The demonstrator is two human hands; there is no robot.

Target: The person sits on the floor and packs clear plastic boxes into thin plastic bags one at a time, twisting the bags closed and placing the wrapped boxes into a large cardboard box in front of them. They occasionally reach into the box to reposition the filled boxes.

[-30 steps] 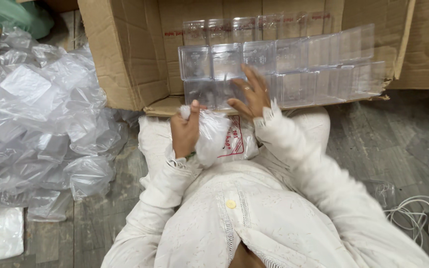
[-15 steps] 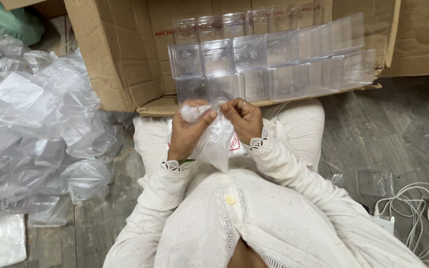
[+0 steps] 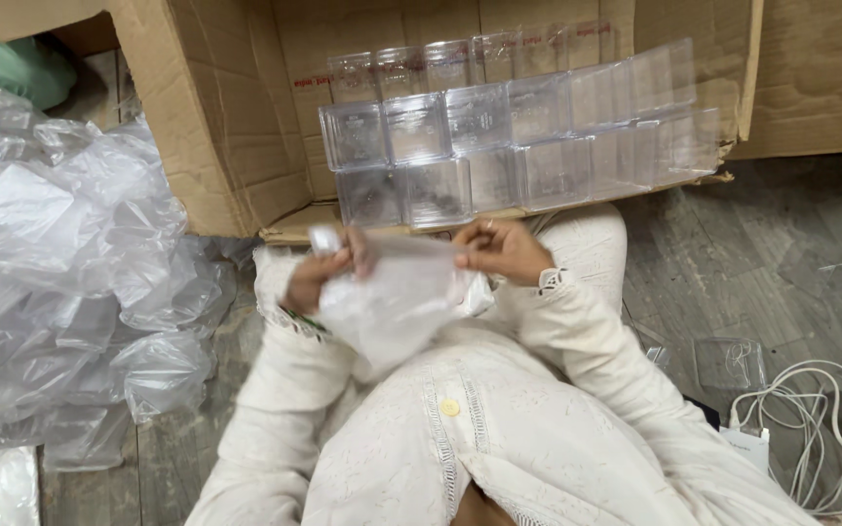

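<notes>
Clear, thin plastic fills the middle of the view: a small crinkled plastic bag point(image 3: 397, 297) is stretched between both hands, just in front of the open cardboard box point(image 3: 216, 146). The left hand point(image 3: 328, 273) pinches the bag's upper left corner, fingers closed on the film; the right hand point(image 3: 504, 248) grips the upper right edge the same way, with a ring on one finger. The bag hangs slack and cloudy below the hands, and whether it holds anything is hard to tell through the blur.

Inside the box, lying on its side with rough brown corrugated walls, stand stacked clear plastic cubes point(image 3: 499, 146), hard-edged and glossy, in neat rows three high. Left of the box lies a heap of crumpled transparent bags point(image 3: 70, 282), soft and shiny, spilling across the worn grey wooden floor point(image 3: 762, 253). Right of the box and nearer the person, a single flat clear square piece point(image 3: 730, 362) rests on the floor beside a coil of white cable point(image 3: 811, 429). The person's sleeves and lap are white embroidered cloth point(image 3: 499, 438).
</notes>
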